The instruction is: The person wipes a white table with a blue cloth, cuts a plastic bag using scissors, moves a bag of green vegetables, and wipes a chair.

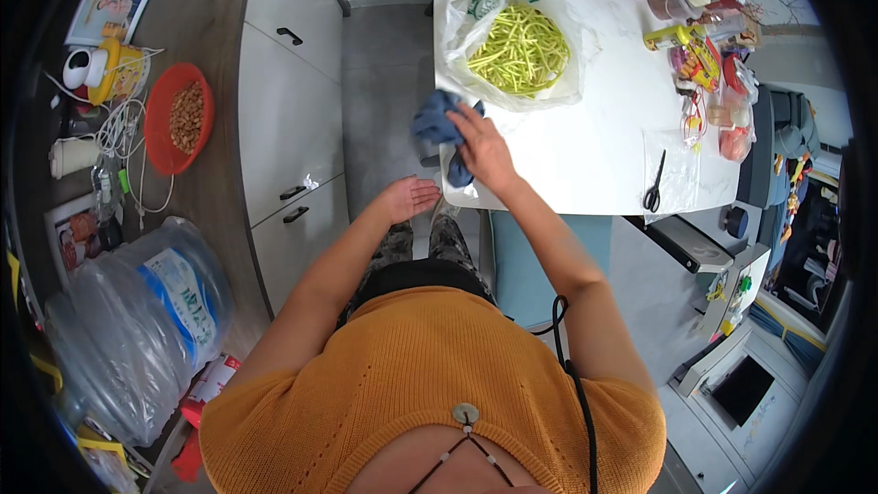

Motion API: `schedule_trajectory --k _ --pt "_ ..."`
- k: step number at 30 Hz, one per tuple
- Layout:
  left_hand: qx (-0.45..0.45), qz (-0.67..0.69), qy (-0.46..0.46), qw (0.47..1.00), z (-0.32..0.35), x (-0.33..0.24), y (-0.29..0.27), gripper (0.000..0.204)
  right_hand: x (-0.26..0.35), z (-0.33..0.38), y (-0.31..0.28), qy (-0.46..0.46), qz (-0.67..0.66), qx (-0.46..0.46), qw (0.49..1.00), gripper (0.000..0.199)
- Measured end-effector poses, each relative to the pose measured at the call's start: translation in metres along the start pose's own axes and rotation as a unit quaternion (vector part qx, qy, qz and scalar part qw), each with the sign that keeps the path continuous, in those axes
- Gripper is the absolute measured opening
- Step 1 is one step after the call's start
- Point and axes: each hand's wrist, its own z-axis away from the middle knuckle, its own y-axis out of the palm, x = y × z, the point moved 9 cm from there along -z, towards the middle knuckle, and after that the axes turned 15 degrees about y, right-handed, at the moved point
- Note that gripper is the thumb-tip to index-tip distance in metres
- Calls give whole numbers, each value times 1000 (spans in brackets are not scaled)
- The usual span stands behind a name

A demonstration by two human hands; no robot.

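Observation:
My right hand (483, 146) grips a dark blue cloth (437, 119) at the left edge of the white marbled table (594, 151). Part of the cloth hangs past that edge, and another part lies on the tabletop under the hand. Just below and to the left, my left hand (409, 198) is held palm up beside the table edge, its fingers stretched out and nothing in it. Beyond the cloth stands a clear plastic bag (455, 32), its mouth spread around a heap of cut green stems (521, 50).
Black scissors (653, 192) and a clear plastic sheet (679, 160) lie at the table's right. Snack packets and jars (700, 64) crowd the far right. A teal stool (549, 265) sits under the near edge. On the left counter are a red bowl of nuts (186, 119) and a large water bottle (137, 329).

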Motion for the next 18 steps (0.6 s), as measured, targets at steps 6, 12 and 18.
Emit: schedule_trajectory --k 6,12,18 --pt "-42 22 54 997 9 -17 -22 39 -24 -18 38 67 149 32 986 57" --pt "-61 4 75 995 -1 -12 -40 39 -13 49 53 -2 145 169 975 53" --pt "-48 -16 48 998 11 -7 -13 40 -54 95 -9 112 -58 76 989 41"
